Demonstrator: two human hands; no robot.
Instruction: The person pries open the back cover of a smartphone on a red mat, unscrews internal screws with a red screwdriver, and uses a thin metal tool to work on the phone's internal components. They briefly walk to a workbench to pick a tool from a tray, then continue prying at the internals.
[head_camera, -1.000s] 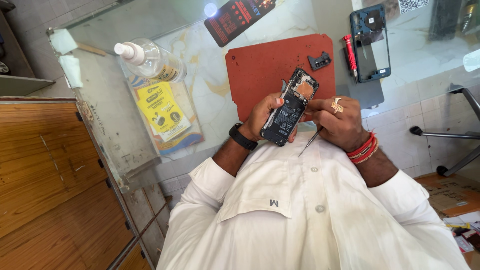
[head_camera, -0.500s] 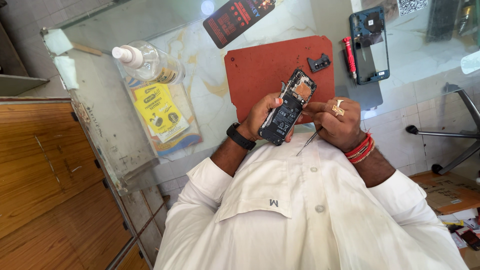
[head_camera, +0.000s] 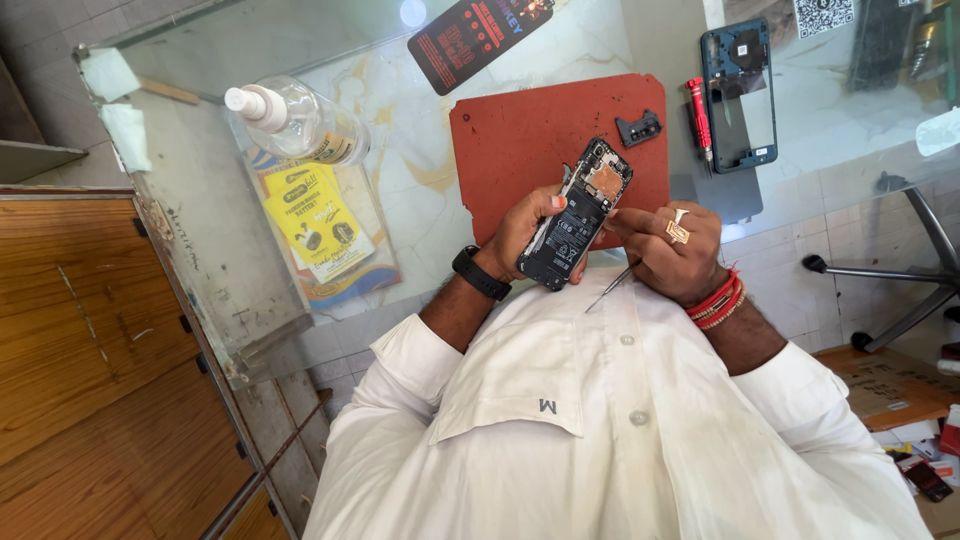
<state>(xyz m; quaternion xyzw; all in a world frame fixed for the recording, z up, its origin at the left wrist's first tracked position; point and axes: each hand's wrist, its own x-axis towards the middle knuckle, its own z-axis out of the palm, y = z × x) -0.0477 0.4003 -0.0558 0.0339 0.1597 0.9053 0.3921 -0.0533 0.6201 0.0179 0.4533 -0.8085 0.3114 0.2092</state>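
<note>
My left hand (head_camera: 522, 232), with a black watch on its wrist, grips an opened black phone (head_camera: 577, 213) with its back off, so the battery and circuit board show. It is held tilted over the near edge of a red work mat (head_camera: 520, 130). My right hand (head_camera: 672, 250), wearing rings and red bangles, touches the phone's right side and pinches a thin metal tool (head_camera: 608, 288) whose tip points down toward my white shirt.
On the glass counter (head_camera: 200, 230) lie a small black part (head_camera: 639, 128), a red screwdriver (head_camera: 699, 115), a blue phone frame (head_camera: 741, 92), a clear pump bottle (head_camera: 300, 122), a yellow leaflet (head_camera: 315, 220) and a dark card (head_camera: 478, 38). A wooden cabinet (head_camera: 90, 340) stands at left.
The view has shifted slightly. Both hands stay on the phone, with only small movement of the right hand's fingers at its edge.
</note>
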